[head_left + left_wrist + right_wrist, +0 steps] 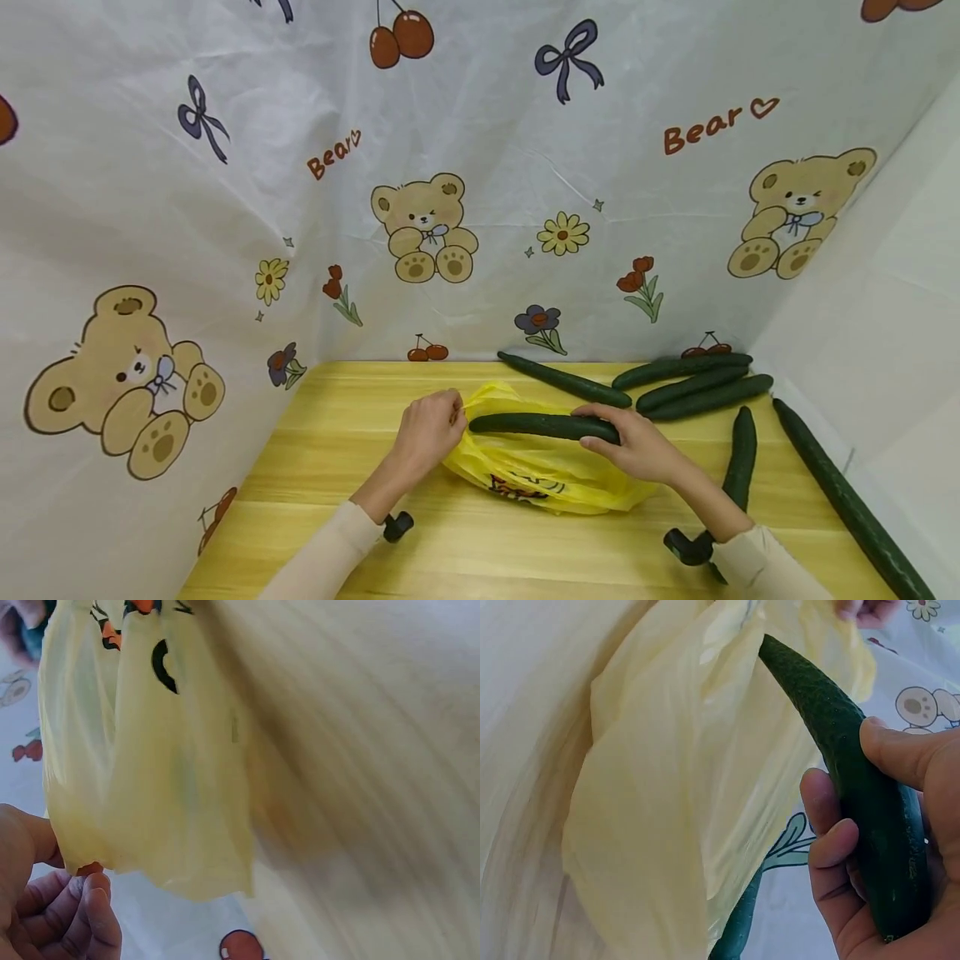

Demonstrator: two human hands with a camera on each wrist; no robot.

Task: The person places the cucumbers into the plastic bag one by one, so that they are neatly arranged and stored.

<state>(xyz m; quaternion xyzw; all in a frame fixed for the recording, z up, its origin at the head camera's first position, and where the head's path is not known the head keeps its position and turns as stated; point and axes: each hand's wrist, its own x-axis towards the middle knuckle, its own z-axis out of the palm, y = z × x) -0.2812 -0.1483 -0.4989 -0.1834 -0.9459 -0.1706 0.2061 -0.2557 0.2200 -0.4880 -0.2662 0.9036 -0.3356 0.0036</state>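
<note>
A thin yellow plastic bag (pixel 540 487) with dark and orange print lies on the wooden table. At its left end my left hand (pixel 429 429) pinches the rim; the left wrist view shows the bag (pixel 150 795) hanging from thumb and fingers (pixel 79 922). My right hand (pixel 633 442) grips one end of a dark green cucumber (pixel 525 425), held level over the bag's mouth. In the right wrist view, thumb and fingers wrap the cucumber (pixel 855 772), whose free tip reaches the yellow plastic (pixel 645 795). What lies inside the bag cannot be told.
Behind the bag a cucumber (pixel 562 379) lies slantwise. Several more cucumbers (pixel 697 387) are grouped at the back right. One cucumber (pixel 741 458) lies beside my right forearm, and a long one (pixel 847 492) runs along the right wall. A bear-printed sheet (pixel 480 317) hangs behind the table (pixel 337 400).
</note>
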